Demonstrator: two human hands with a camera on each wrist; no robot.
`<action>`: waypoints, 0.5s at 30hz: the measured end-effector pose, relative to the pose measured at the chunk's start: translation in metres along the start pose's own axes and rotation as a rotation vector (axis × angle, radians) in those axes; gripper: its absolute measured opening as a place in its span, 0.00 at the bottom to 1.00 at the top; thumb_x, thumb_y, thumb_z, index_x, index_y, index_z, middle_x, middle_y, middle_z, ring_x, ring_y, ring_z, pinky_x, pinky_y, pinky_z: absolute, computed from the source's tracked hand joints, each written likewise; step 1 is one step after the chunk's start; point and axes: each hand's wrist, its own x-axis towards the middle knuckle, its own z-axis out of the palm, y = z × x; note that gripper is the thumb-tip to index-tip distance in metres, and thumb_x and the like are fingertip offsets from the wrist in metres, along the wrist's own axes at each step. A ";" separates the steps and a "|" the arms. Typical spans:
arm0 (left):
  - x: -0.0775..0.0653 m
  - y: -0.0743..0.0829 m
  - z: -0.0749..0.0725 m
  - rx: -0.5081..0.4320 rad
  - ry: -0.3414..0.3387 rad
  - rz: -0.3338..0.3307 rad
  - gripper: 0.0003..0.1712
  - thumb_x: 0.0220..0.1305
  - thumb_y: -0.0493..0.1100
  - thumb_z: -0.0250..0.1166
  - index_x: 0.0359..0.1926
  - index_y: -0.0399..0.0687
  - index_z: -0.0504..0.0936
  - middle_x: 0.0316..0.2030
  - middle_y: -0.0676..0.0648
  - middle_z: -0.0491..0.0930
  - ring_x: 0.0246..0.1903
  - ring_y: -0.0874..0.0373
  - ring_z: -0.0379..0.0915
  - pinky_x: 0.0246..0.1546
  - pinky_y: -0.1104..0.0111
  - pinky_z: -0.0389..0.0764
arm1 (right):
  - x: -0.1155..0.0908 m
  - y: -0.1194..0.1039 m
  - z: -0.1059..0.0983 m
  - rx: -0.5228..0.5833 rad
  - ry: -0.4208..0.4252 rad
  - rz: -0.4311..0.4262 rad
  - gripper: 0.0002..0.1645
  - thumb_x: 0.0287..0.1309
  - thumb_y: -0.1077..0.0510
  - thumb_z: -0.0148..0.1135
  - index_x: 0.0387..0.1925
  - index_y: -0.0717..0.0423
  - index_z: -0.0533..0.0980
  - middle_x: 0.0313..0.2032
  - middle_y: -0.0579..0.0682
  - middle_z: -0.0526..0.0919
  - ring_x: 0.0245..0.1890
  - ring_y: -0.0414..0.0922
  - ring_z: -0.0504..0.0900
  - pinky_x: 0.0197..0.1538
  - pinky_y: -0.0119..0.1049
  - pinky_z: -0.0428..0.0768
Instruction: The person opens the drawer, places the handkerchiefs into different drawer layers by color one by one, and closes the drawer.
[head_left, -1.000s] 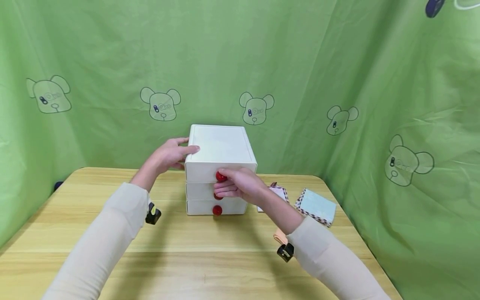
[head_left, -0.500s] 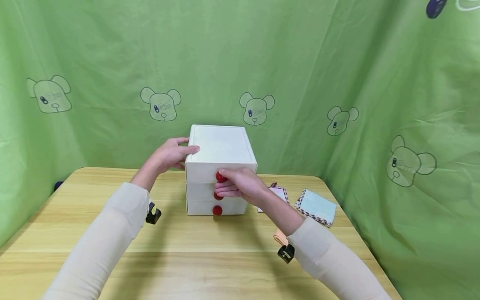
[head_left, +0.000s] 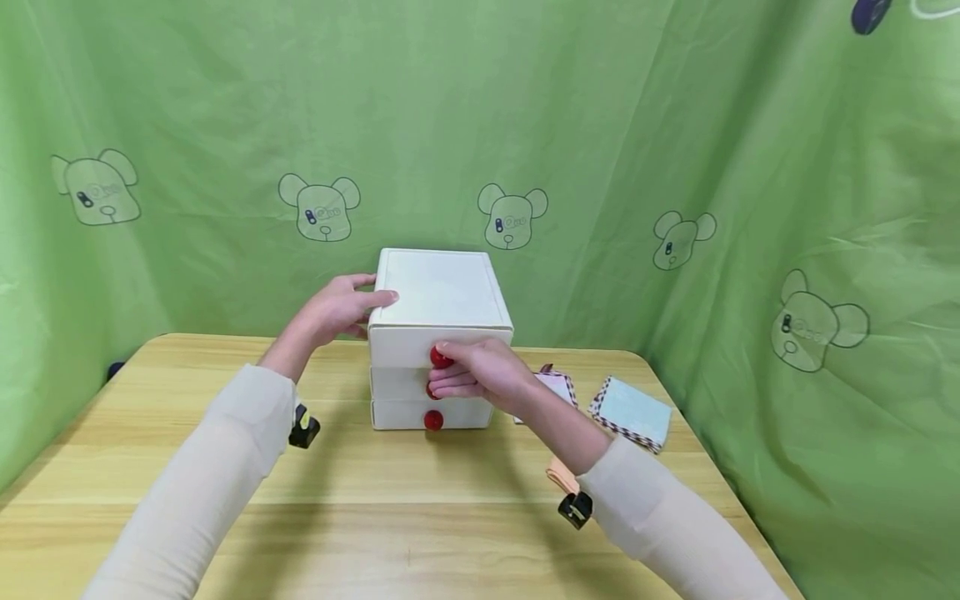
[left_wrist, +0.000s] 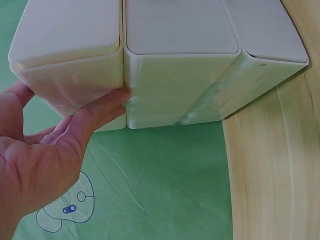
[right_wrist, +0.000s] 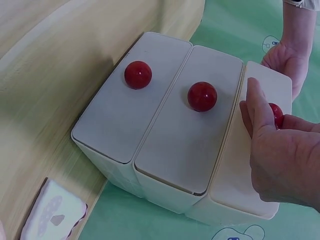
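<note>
A white three-drawer cabinet (head_left: 442, 287) stands at the back middle of the table, with a round red knob on each drawer. My right hand (head_left: 487, 372) pinches the top drawer's red knob (head_left: 440, 357) between thumb and fingers, while the other fingers extend in front of the middle knob. A thin gap shows along the upper edge of the top drawer front (head_left: 401, 347). My left hand (head_left: 337, 311) braces the cabinet's upper left edge, thumb on the top and fairly straight fingers (left_wrist: 102, 107) against the side wall.
Right of the cabinet lie a folded light-blue cloth (head_left: 636, 414) with a checked border and a pale cloth (head_left: 557, 385), partly behind my right forearm. An orange cloth (head_left: 562, 475) peeks out under that arm. Green curtain (head_left: 420, 125) hangs close behind the table (head_left: 352, 533).
The top drawer's front and knob have shifted slightly toward me with my right hand, and a thin gap now shows at its upper edge. My left hand keeps its place on the cabinet.
</note>
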 end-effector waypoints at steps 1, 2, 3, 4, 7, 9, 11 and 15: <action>0.000 0.000 0.000 0.004 -0.001 0.000 0.46 0.74 0.50 0.61 0.81 0.47 0.47 0.64 0.34 0.74 0.56 0.41 0.78 0.56 0.54 0.85 | -0.001 0.000 0.000 0.000 -0.003 0.002 0.23 0.72 0.52 0.59 0.55 0.69 0.78 0.50 0.71 0.84 0.45 0.56 0.89 0.51 0.43 0.88; 0.000 0.000 0.000 0.010 -0.004 0.001 0.46 0.74 0.51 0.61 0.81 0.47 0.47 0.63 0.34 0.75 0.55 0.42 0.78 0.56 0.55 0.85 | -0.002 0.000 0.001 -0.002 -0.004 0.002 0.23 0.72 0.52 0.59 0.55 0.69 0.78 0.49 0.71 0.84 0.46 0.57 0.89 0.52 0.43 0.88; 0.000 0.000 -0.001 0.016 -0.006 0.002 0.46 0.74 0.51 0.61 0.81 0.47 0.47 0.63 0.34 0.75 0.55 0.42 0.78 0.55 0.55 0.85 | -0.002 0.000 0.001 -0.006 -0.007 0.001 0.23 0.72 0.52 0.59 0.55 0.69 0.78 0.49 0.70 0.85 0.47 0.58 0.89 0.51 0.43 0.88; -0.001 0.000 -0.001 0.024 -0.007 0.003 0.46 0.74 0.51 0.61 0.81 0.47 0.47 0.63 0.34 0.75 0.55 0.42 0.78 0.54 0.56 0.86 | -0.003 0.000 0.001 -0.008 -0.008 0.001 0.23 0.72 0.52 0.59 0.55 0.69 0.78 0.49 0.70 0.85 0.47 0.58 0.89 0.51 0.43 0.88; -0.001 0.000 -0.002 0.048 -0.009 0.008 0.46 0.74 0.53 0.60 0.81 0.47 0.46 0.62 0.35 0.76 0.53 0.44 0.78 0.52 0.59 0.86 | -0.006 0.000 0.002 -0.012 -0.009 0.005 0.23 0.72 0.52 0.59 0.54 0.69 0.78 0.49 0.71 0.85 0.44 0.56 0.90 0.50 0.42 0.89; -0.002 0.000 -0.002 0.058 -0.009 0.009 0.46 0.74 0.53 0.60 0.81 0.48 0.46 0.61 0.35 0.76 0.52 0.45 0.78 0.52 0.59 0.86 | -0.009 0.000 0.003 -0.014 -0.008 0.009 0.22 0.72 0.52 0.59 0.54 0.69 0.78 0.49 0.71 0.84 0.42 0.53 0.90 0.50 0.42 0.89; -0.003 0.001 -0.002 0.062 -0.009 0.006 0.47 0.74 0.54 0.60 0.81 0.48 0.45 0.61 0.36 0.76 0.52 0.45 0.78 0.53 0.59 0.86 | -0.012 0.000 0.004 -0.015 -0.007 0.013 0.22 0.72 0.53 0.59 0.54 0.69 0.78 0.48 0.70 0.85 0.41 0.52 0.90 0.50 0.42 0.89; -0.005 0.002 -0.003 0.067 -0.009 -0.001 0.47 0.73 0.54 0.61 0.81 0.49 0.45 0.61 0.36 0.76 0.52 0.46 0.77 0.55 0.58 0.85 | -0.017 0.000 0.006 -0.016 -0.005 0.017 0.23 0.72 0.52 0.59 0.54 0.69 0.78 0.46 0.68 0.87 0.40 0.51 0.90 0.50 0.43 0.89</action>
